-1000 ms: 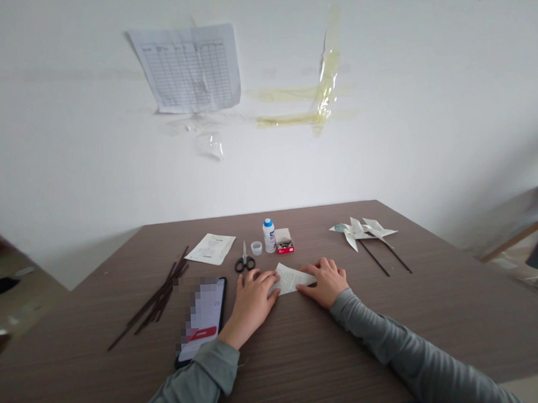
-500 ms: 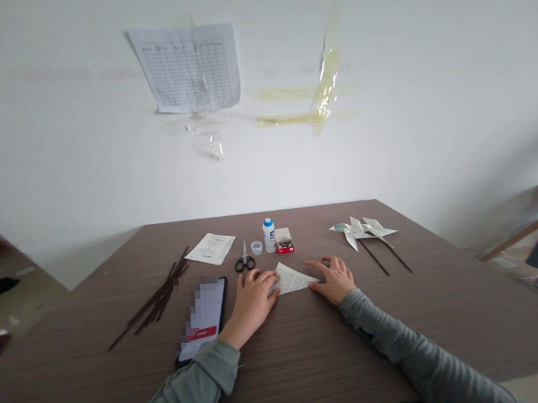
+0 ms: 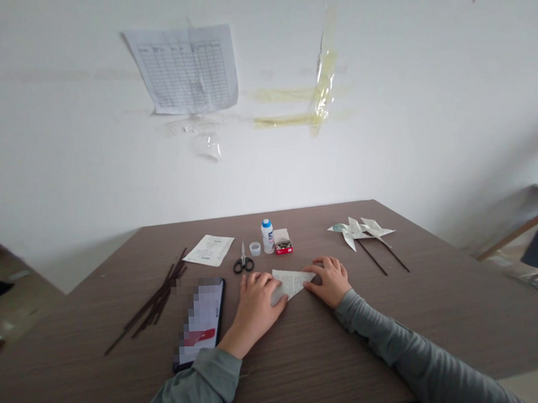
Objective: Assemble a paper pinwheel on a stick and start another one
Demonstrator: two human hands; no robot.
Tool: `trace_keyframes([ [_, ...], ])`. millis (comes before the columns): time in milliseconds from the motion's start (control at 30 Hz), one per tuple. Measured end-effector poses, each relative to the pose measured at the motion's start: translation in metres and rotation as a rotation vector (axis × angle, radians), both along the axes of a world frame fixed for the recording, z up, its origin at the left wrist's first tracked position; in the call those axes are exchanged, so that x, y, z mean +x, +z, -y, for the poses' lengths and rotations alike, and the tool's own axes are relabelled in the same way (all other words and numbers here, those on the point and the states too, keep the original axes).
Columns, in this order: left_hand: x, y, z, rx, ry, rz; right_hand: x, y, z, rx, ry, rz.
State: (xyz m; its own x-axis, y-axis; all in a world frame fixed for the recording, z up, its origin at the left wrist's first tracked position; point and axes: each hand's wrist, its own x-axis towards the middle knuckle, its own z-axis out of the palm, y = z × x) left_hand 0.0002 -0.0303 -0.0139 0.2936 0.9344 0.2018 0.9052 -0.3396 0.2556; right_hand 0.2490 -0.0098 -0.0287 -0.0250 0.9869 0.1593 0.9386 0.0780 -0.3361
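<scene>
Head view shows the left hand (image 3: 255,300) and right hand (image 3: 329,280), fingers spread flat, pressing a thin white printed folded paper triangle (image 3: 291,282) at table centre, probably light, floppy, best pinched at its edges.

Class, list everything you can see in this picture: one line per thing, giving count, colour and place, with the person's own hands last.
folded paper: one, white with print, flat on the table between the hands
phone: one, black, left of the left hand
sticks: a bundle, dark brown, table left
scissors: one pair, black handles, beyond the left hand
glue bottle: one, white with blue cap, table centre
small cup: one, clear, left of the bottle
pin box: one, red and white, right of the bottle
paper sheet: one, white, behind the sticks
pinwheels: two, white, on dark sticks, table right
table: one, brown
chart: one, white, on the wall
left hand: pressing the paper
right hand: pressing the paper
</scene>
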Motion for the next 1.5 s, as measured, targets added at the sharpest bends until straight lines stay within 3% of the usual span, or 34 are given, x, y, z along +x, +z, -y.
trace_keyframes([
  [133, 0.0, 0.003, -0.001, -0.041, -0.007, -0.001, 0.001, -0.001, -0.007, -0.039, -0.017, -0.008],
  [333, -0.003, -0.002, 0.0, -0.084, -0.019, -0.011, -0.002, -0.014, -0.009, 0.01, -0.04, -0.037],
  [567, -0.006, -0.01, 0.0, -0.012, -0.027, -0.007, 0.002, -0.019, -0.014, 0.018, -0.104, -0.032],
  [833, -0.003, 0.006, 0.006, -0.07, 0.003, -0.045, 0.007, -0.029, -0.016, 0.001, -0.114, -0.016],
  [1067, -0.002, 0.014, 0.006, -0.14, -0.102, -0.027, 0.017, -0.024, -0.022, -0.006, -0.138, -0.064],
  [1333, 0.003, 0.031, 0.012, -0.259, -0.054, -0.078, 0.018, -0.009, -0.024, -0.069, -0.193, -0.082],
  [1500, 0.005, 0.034, 0.013, -0.258, -0.028, -0.079, 0.022, -0.001, -0.023, -0.111, -0.151, -0.088],
])
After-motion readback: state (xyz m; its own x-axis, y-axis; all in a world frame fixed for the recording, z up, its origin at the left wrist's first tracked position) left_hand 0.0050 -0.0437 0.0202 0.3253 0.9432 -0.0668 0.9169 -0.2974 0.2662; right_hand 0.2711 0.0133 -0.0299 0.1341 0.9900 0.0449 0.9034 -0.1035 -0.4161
